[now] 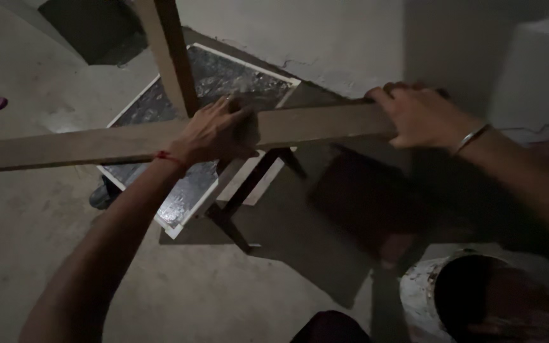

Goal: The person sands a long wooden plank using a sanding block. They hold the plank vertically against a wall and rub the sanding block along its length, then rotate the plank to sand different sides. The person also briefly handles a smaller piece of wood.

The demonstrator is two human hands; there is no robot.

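Both hands gripping wooden plank

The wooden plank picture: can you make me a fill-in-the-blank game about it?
1. Both hands rest on a long wooden ____ held level.
2. The left hand has a ____ thread around its wrist.
3. The right hand has a metal ____ on its wrist.
4. A second board crosses it by the left hand and stands ____.

Missing words: plank; red; bangle; upright
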